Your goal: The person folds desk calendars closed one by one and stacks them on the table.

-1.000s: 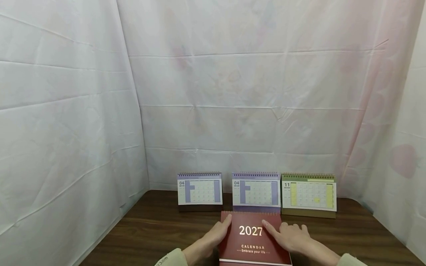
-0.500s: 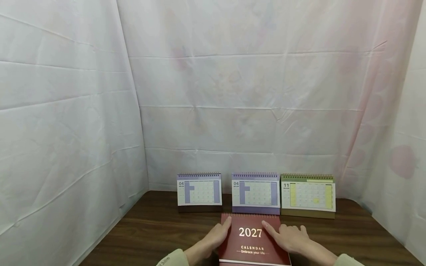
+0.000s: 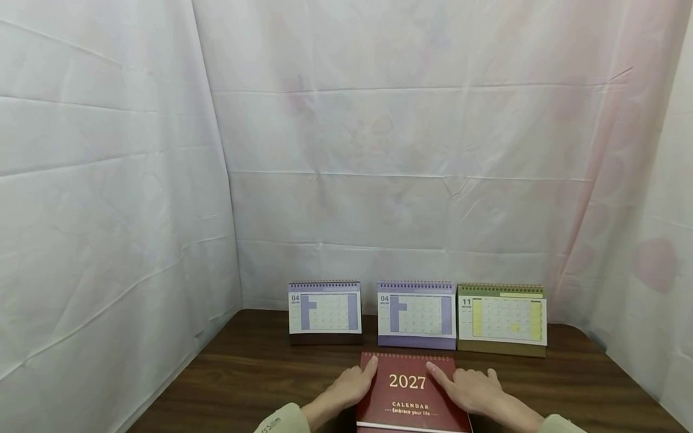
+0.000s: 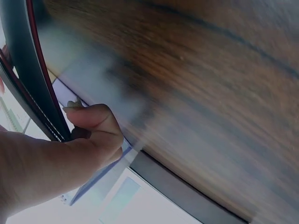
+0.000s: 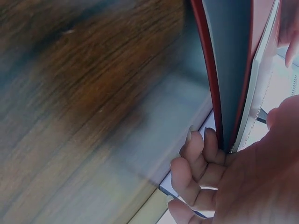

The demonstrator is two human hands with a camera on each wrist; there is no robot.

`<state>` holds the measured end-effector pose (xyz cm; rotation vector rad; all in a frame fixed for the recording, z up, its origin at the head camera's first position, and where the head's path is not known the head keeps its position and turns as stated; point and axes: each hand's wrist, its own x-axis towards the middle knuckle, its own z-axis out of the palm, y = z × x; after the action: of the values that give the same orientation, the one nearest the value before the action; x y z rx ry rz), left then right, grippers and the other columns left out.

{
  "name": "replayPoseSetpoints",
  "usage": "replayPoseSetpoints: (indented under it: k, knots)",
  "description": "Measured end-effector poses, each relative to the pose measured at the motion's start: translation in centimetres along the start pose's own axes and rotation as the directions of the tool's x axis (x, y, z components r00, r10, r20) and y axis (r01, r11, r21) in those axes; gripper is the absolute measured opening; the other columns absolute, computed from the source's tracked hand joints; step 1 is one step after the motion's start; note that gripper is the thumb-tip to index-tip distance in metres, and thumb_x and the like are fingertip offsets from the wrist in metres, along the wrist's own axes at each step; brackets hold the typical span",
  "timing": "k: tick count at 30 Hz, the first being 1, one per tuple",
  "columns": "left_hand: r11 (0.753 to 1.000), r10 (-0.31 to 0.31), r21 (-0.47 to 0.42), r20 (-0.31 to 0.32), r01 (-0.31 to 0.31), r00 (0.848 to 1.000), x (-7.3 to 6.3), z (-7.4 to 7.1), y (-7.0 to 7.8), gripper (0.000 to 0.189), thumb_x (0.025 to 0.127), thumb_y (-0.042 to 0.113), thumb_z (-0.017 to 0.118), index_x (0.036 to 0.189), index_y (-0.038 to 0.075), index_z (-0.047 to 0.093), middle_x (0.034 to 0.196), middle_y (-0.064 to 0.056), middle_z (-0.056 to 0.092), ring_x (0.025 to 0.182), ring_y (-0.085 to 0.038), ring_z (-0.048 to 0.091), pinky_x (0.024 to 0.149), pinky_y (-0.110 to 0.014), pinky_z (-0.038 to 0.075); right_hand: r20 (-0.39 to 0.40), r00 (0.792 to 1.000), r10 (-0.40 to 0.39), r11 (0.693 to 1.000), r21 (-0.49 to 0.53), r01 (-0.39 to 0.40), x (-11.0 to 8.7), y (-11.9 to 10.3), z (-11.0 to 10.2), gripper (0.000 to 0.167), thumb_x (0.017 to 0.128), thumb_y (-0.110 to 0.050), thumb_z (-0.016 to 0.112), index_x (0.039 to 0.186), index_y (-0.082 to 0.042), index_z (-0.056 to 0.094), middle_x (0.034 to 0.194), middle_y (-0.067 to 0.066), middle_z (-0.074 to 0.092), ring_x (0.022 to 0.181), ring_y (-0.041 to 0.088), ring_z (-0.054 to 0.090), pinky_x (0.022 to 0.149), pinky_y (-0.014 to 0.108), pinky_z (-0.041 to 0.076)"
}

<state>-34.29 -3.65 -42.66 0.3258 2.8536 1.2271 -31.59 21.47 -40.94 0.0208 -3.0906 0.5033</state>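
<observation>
As fingers (image 5: 183, 173) curl, both hands (image 3: 351, 385) (image 3: 473, 390) grip the red calendar (image 3: 408, 394).

Far on the counter (image 3: 243, 373), before pale cloth (image 3: 346, 150), stand a brown-based calendar (image 3: 325, 307) on the left, a purple calendar (image 3: 416, 314), and just right of it a green calendar (image 3: 502, 319).

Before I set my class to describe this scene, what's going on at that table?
A person is gripping a red calendar marked 2027, with the left hand at one side and the right hand at the other. Behind it, in a row on the table, stand two purple calendars showing 04 and a green calendar showing 11. Whether the red one rests on the table is hard to tell.
</observation>
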Motion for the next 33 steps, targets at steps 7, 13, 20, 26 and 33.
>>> replayPoseSetpoints:
  k: [7,13,20,26,33]
  knots:
    - [0.998,0.007,0.058,0.037,-0.009,0.999,0.4,0.0,-0.4,0.073,0.101,0.055,0.029,0.097,-0.007,0.068,0.099,-0.022,0.069,0.095,-0.042,0.065,0.08,-0.057,0.048,0.013,1.0,-0.013,1.0,0.001,0.013,0.3,0.2,0.3,0.079,0.094,-0.07,0.026,0.08,-0.006,0.069,0.079,0.009,0.068,0.086,0.036,0.066,0.094,0.071,0.026]
    - [0.996,0.008,0.09,0.036,-0.011,0.999,0.6,-0.1,-0.5,0.072,0.101,0.056,0.029,0.09,-0.003,0.069,0.092,-0.02,0.069,0.088,-0.04,0.066,0.076,-0.056,0.049,0.006,1.0,-0.027,1.0,-0.011,0.027,0.8,0.3,0.6,0.079,0.094,-0.071,0.026,0.082,-0.007,0.07,0.082,0.009,0.07,0.088,0.036,0.066,0.094,0.07,0.027]
    - [0.99,0.009,0.141,0.036,-0.014,0.999,0.9,0.1,-0.7,0.075,0.1,0.058,0.028,0.095,-0.004,0.069,0.097,-0.022,0.07,0.092,-0.043,0.066,0.078,-0.056,0.049,0.012,0.999,-0.038,0.998,-0.045,0.038,1.0,0.6,0.9,0.08,0.094,-0.071,0.025,0.084,-0.006,0.071,0.082,0.011,0.07,0.087,0.037,0.066,0.093,0.071,0.027]
    - [0.984,0.003,0.176,0.04,-0.01,0.999,1.1,0.3,-0.8,0.071,0.1,0.058,0.03,0.089,-0.001,0.069,0.092,-0.019,0.07,0.089,-0.04,0.066,0.076,-0.055,0.049,0.032,0.999,-0.032,0.999,-0.043,0.033,1.1,0.7,1.0,0.079,0.094,-0.071,0.025,0.083,-0.007,0.071,0.08,0.01,0.07,0.088,0.037,0.066,0.096,0.072,0.025]
    - [0.979,-0.01,0.204,0.058,-0.002,0.998,1.1,0.2,-0.7,0.067,0.1,0.056,0.031,0.089,0.001,0.068,0.091,-0.016,0.068,0.087,-0.036,0.065,0.073,-0.054,0.047,0.05,0.998,-0.032,0.998,-0.055,0.035,1.4,0.8,1.1,0.08,0.093,-0.071,0.026,0.085,-0.006,0.072,0.083,0.012,0.07,0.089,0.038,0.066,0.097,0.072,0.024]
